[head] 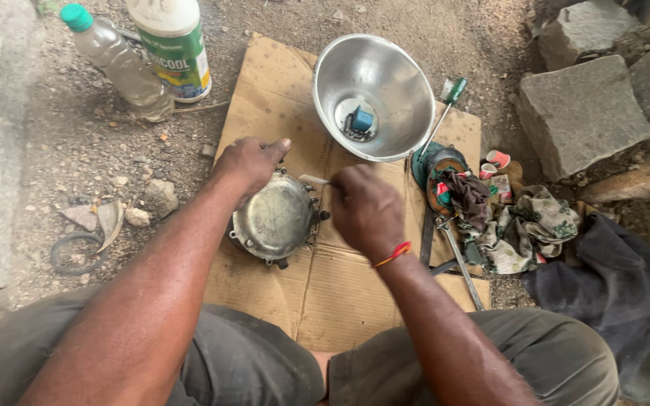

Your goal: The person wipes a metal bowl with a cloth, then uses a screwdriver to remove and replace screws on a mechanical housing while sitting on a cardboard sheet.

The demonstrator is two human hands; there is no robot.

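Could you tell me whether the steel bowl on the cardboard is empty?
No, the steel bowl tilts toward the camera and holds a small blue block with some dark small parts at its bottom.

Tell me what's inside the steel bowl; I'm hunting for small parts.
The steel bowl holds a small blue block and some dark small parts beside it. Anything lying beneath them is hidden.

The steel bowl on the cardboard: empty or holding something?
Holding something. The steel bowl lies tilted with its mouth toward the camera, and a small blue block with some dark small parts sits at its bottom.
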